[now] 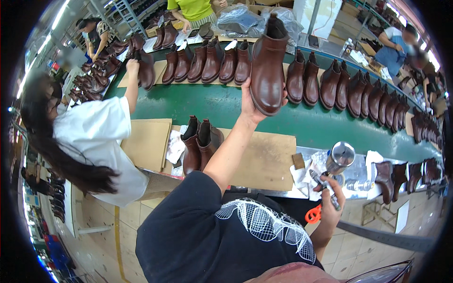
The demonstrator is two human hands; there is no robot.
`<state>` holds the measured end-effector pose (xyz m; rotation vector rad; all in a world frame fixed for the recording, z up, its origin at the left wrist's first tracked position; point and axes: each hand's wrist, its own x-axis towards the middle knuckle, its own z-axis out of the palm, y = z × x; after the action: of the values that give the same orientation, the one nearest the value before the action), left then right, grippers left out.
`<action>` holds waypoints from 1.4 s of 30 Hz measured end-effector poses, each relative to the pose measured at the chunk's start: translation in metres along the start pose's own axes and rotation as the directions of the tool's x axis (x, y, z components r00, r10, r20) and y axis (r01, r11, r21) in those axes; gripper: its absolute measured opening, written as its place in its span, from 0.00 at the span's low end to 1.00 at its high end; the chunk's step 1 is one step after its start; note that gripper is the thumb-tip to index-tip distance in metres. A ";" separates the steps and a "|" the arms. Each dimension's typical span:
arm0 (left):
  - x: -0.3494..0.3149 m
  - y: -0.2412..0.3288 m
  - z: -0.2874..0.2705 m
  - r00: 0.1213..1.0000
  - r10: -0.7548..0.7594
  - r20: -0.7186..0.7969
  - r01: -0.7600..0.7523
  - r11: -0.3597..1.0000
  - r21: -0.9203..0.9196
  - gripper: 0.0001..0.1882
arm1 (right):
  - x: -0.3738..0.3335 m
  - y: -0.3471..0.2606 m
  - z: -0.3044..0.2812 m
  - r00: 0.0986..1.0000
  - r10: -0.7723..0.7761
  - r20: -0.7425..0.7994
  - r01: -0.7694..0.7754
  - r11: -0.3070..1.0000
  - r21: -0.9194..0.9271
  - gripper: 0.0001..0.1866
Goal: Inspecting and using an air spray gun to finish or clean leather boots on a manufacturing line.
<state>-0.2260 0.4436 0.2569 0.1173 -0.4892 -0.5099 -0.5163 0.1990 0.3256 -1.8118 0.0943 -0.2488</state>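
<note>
My left hand [249, 104] is stretched out over the green bench and closed around a dark brown leather ankle boot [270, 75]. The boot is held up with its toe toward me and its shaft pointing away. At the right, my right hand [333, 203] grips a spray gun [340, 156] with a round metal cup on top. An orange ring-shaped handle [313, 215] shows beside that hand. Below my left forearm, a pair of brown boots [191, 146] stands on the near side, partly hidden by the arm.
A long row of brown boots [329, 85] lines the green bench [325, 127]. Brown cardboard [269, 160] lies nearer, with white cloths [302, 179] beside it. To my left, a co-worker in a white shirt [99, 137] handles another boot [146, 70]. More people work farther back.
</note>
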 end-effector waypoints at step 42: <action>-0.125 -0.104 0.012 0.884 0.326 -0.335 0.091 0.584 0.807 0.42 | 0.033 -0.065 0.053 0.974 -0.209 0.085 0.210 0.978 -0.003 0.15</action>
<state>-0.3724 0.4149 0.1913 1.0800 -0.2229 -0.0617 -0.4774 0.2588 0.3797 -1.8430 -0.1564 -0.3215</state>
